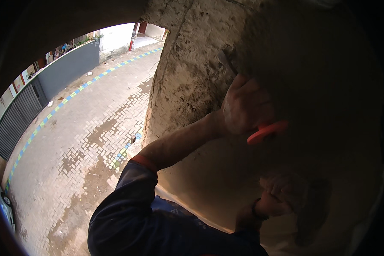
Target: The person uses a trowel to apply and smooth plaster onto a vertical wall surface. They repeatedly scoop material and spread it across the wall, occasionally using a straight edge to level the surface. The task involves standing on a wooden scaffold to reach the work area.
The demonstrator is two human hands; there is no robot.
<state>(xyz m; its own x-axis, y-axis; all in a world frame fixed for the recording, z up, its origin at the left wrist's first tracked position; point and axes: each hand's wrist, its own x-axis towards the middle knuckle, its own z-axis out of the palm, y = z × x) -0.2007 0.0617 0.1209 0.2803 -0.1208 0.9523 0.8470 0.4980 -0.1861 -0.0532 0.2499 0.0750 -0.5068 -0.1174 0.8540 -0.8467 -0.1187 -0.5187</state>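
My left hand [248, 106] is closed round a chisel [228, 64] with an orange hand guard [266, 131] below the fist. The chisel's tip rests at a rough, chipped patch of the wall [183, 96], beside a small dark hollow. Lower and to the right, in deep shade, my right hand [278, 196] is closed, with a dark band round its wrist. Next to it shows a dark, blurred block that looks like the head of a hammer [313, 211]. Its handle is mostly hidden by my fingers and the dimness.
The wall ends at an edge on the left, beyond which lies a paved lane [85, 128] with a blue and yellow painted border. A grey wall [70, 64] and a ribbed metal gate [19, 121] line its far side. Part of a car [6, 209] shows at lower left.
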